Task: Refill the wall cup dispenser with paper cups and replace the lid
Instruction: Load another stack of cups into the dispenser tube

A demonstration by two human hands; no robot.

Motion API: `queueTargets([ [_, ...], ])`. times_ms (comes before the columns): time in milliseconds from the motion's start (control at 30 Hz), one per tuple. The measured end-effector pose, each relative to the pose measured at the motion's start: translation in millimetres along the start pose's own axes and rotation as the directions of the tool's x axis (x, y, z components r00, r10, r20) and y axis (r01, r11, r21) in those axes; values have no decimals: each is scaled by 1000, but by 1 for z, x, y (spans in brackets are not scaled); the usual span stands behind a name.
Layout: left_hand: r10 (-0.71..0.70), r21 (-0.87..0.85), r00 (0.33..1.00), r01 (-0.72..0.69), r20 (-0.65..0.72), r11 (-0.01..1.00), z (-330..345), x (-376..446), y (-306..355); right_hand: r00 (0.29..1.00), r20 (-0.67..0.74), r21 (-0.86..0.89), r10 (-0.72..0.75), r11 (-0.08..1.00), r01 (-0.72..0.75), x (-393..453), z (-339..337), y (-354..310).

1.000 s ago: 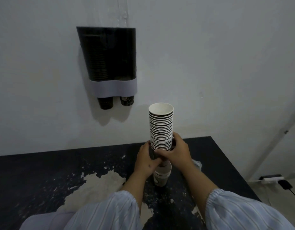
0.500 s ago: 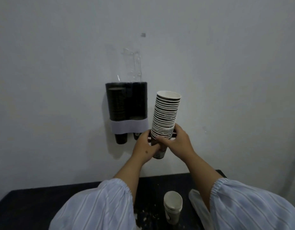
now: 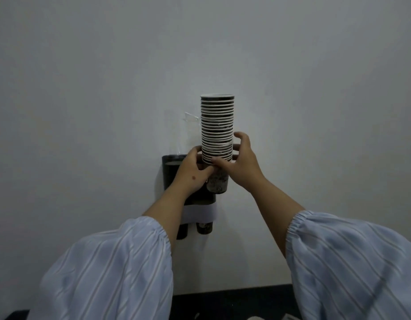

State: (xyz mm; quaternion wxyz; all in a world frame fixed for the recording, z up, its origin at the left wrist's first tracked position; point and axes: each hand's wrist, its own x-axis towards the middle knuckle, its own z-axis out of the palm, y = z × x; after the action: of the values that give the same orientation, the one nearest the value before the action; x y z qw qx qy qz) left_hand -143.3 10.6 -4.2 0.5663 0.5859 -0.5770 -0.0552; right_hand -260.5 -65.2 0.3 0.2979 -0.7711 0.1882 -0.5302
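A tall stack of paper cups stands upright in front of the wall, its lowest cup level with the top of the black wall cup dispenser. My left hand grips the stack's base from the left. My right hand grips it from the right, thumb across the lower rims. The dispenser has a white band and two cups poking out underneath. My arms hide most of the dispenser. A clear lid appears tilted up against the wall above it.
The dark table's far edge shows at the bottom between my striped sleeves. A plain grey wall fills everything else.
Both hands have lifted the cup stack from the table up to the top of the dispenser. The view has tilted upward, and the single cup left on the table is out of sight.
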Motion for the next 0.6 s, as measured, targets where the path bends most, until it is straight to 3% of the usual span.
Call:
queueTargets([
  [233, 54, 47, 996, -51, -65, 998, -23, 43, 15, 991, -65, -17, -115, 993, 114, 48, 12, -18],
  [600, 130, 64, 985, -123, -117, 990, -38, 105, 1, 973, -141, 3, -181, 983, 183, 109, 39, -8],
])
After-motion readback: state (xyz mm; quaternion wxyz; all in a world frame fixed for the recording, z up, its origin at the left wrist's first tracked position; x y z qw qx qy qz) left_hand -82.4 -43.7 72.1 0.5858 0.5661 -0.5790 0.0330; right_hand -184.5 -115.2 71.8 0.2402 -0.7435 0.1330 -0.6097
